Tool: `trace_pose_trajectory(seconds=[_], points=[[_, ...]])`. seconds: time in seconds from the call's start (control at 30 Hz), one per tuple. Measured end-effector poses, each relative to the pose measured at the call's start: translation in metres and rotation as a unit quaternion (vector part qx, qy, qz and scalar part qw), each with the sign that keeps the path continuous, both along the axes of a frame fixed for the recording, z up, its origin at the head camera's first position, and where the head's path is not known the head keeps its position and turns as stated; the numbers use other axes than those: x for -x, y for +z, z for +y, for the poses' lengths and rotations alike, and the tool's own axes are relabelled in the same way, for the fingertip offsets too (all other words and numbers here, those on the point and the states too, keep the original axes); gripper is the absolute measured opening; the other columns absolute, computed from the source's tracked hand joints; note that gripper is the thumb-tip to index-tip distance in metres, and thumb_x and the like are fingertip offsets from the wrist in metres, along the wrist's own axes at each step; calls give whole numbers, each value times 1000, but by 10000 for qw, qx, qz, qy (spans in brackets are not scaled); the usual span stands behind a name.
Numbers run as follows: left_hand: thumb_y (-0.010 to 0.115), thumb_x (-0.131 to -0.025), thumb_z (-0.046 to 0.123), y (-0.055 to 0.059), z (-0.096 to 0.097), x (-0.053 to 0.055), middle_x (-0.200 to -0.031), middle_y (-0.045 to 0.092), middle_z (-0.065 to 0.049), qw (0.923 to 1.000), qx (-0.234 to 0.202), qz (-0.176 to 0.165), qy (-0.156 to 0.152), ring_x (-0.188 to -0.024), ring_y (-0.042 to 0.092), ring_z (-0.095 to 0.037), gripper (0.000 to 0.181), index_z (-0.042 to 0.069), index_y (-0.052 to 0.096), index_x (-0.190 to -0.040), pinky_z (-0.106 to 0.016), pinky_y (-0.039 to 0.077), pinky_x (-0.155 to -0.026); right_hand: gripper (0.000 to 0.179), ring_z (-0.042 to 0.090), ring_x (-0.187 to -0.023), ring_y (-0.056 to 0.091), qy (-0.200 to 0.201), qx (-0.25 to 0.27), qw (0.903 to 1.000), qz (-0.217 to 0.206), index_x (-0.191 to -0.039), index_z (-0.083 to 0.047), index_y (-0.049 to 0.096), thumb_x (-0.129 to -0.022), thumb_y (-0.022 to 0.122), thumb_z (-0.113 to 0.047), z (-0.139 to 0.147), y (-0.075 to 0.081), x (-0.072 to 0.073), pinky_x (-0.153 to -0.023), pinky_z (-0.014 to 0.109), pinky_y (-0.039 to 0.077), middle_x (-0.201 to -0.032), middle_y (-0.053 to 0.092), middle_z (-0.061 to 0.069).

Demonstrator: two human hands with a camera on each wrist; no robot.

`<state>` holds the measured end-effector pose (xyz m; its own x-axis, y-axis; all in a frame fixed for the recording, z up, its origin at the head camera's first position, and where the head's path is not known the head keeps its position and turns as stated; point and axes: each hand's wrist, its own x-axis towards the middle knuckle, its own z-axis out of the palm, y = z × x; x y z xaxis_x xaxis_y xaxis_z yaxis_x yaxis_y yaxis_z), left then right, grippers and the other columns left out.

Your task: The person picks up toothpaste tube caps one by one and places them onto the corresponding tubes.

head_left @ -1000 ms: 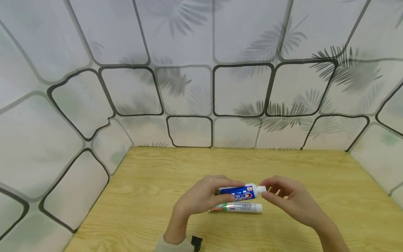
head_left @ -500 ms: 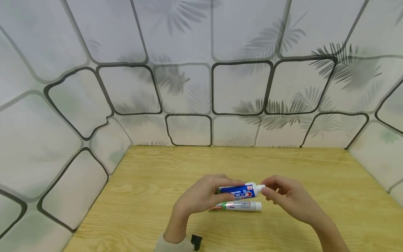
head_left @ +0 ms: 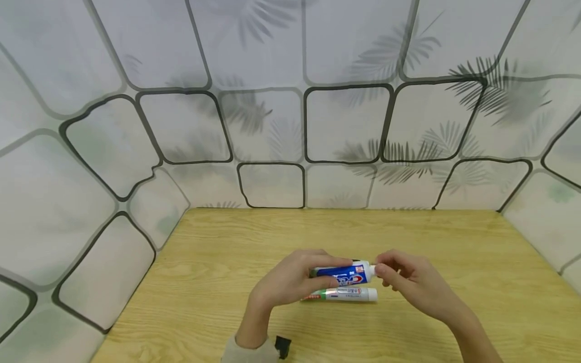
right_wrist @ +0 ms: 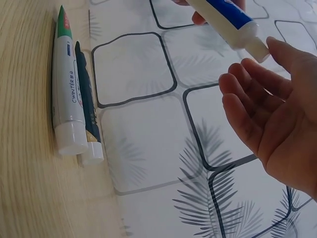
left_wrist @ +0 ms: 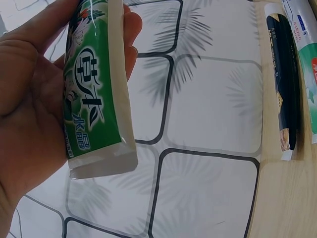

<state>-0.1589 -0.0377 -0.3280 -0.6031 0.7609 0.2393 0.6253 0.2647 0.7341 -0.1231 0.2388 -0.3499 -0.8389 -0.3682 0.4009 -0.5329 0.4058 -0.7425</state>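
Observation:
My left hand (head_left: pixel 290 280) grips a toothpaste tube (head_left: pixel 347 275), blue with a Crest label in the head view, its cap end pointing right. From the left wrist, the tube's flat crimped tail (left_wrist: pixel 101 166) and green printed side are visible along the palm. At the other end, my right hand (head_left: pixel 415 282) pinches the white cap (right_wrist: pixel 257 49) between thumb and index finger; the remaining fingers are loosely bent. Below the held tube lies a white and green toothpaste tube (head_left: pixel 349 294) on the table. Beside that one is a dark tube (left_wrist: pixel 282 79), mostly hidden in the head view.
The wood-grain table (head_left: pixel 218 242) extends around both hands. Patterned white walls (head_left: pixel 272 126) with dark outlines and leaf prints enclose it at the back and sides. A small black object (head_left: pixel 283 347) is by the left sleeve (head_left: pixel 251 351).
My right fingers have shifted slightly left and cover more of the cap. The left hand keeps its grip on the tube, nearly still. The head view has tilted a little.

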Motion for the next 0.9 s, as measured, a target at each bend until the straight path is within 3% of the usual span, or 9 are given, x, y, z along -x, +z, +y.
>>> trace_pose_trajectory(seconds=[0.1,0.2,0.37,0.53,0.73,0.9], points=[[68,-94,18,0,0,1,-109,69,2,10000,-69,-23,-23,-86,57,-2,41,19,64,-135,-19,50,-76,25,8,-73,62,-100,-45,9997,225,-113,-14,69,-92,67,-1,0,1,-1,-58,26,52,-91,69,-8],[68,-94,17,1,-1,1,-109,69,1,9999,-105,-27,-40,-86,57,-3,41,18,64,-135,-20,50,-76,31,8,-74,62,23,-28,9986,533,-113,-17,71,-88,71,2,2,2,-1,-59,25,51,-94,70,-8],[68,-94,17,2,-1,1,-111,69,2,9999,-105,-29,13,-88,57,-3,40,18,64,-135,-20,50,-76,32,8,-67,60,291,100,9970,705,-110,-16,72,-88,69,7,2,1,0,-53,24,49,-87,68,-7],[69,-94,17,3,0,0,-115,68,1,9999,-96,-73,33,-91,58,-3,42,19,64,-135,-20,50,-78,29,6,-64,59,185,42,9973,712,-107,-16,72,-88,69,6,1,0,-1,-52,22,48,-83,66,-9],[72,-91,14,3,2,-1,-114,70,-1,9999,-85,-21,70,-91,59,-3,43,16,65,-133,-19,51,-77,28,3,-62,57,146,-78,9941,1068,-104,-14,71,-87,69,8,-2,-1,-1,-51,18,46,-78,63,-11],[72,-90,13,0,1,-1,-118,68,-3,9993,-249,71,253,-96,61,-5,44,15,65,-133,-20,52,-77,26,7,-68,64,11,409,9962,764,-110,-4,70,-90,64,12,-9,-2,-1,-56,23,54,-85,68,-2]])
